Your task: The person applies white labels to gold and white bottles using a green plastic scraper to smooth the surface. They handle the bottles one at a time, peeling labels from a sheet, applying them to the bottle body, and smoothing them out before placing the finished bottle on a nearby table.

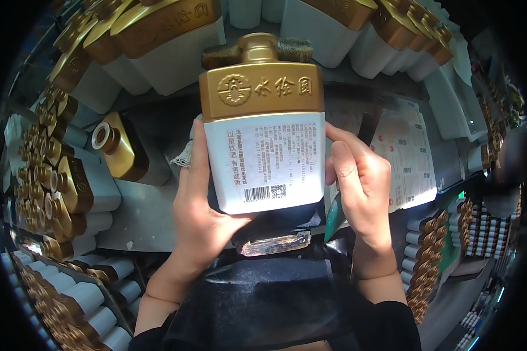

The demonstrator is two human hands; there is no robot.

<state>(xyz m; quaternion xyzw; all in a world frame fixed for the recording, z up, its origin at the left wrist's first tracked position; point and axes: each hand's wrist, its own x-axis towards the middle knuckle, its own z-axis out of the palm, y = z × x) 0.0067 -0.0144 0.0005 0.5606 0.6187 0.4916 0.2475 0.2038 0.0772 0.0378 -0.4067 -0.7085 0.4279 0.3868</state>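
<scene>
"Where's that flat-sided white bottle with embossed gold shoulders?"

"Raised in front of me. My left fingers grip its left side; my right fingers curl by its right edge, whether pinching I can't tell."

"Risks?"

"A loosened left grip could drop it; a rubbing thumb might crease the white printed label."

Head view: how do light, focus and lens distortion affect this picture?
In the head view, the gold-shouldered white bottle looks fairly sharp; sunlight brightens the left hand near the wrist and the printed label sheet toward its lower right; also in the head view, the stacked bottles at far right look soft, straight edges bend, and the corners go black.
</scene>
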